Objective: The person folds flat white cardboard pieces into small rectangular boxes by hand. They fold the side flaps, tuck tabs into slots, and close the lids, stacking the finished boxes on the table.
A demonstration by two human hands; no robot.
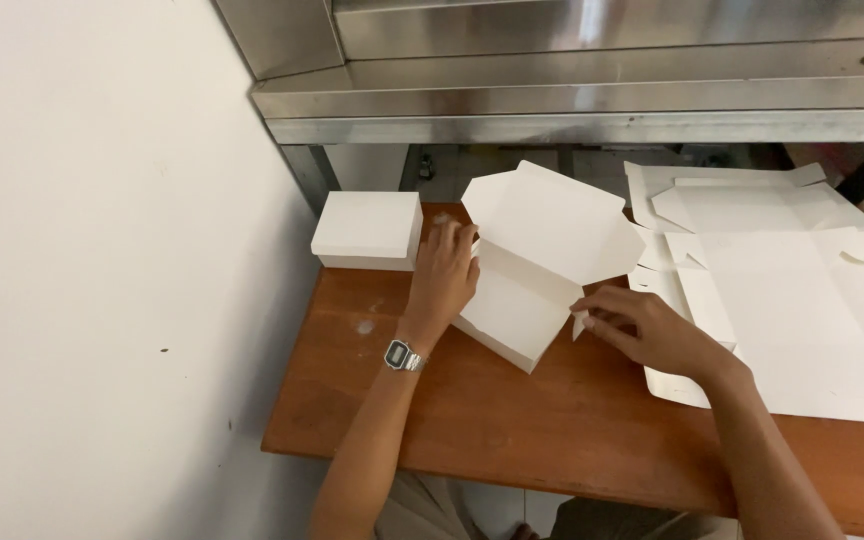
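Wooden table, both hands gripping half-folded white box, open lid angled up-right.

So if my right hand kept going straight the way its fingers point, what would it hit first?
The right hand points left toward the half-folded white box, and its fingertips already pinch a small flap there. So it would likely meet that box's side first.

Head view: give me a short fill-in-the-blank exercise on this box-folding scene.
1. The left hand wears a ____ on its wrist.
2. Both hands touch the half-folded white cardboard box; the right hand pinches a side ____.
3. The closed white box sits on the ____ wooden table.

Missing: watch; flap; brown
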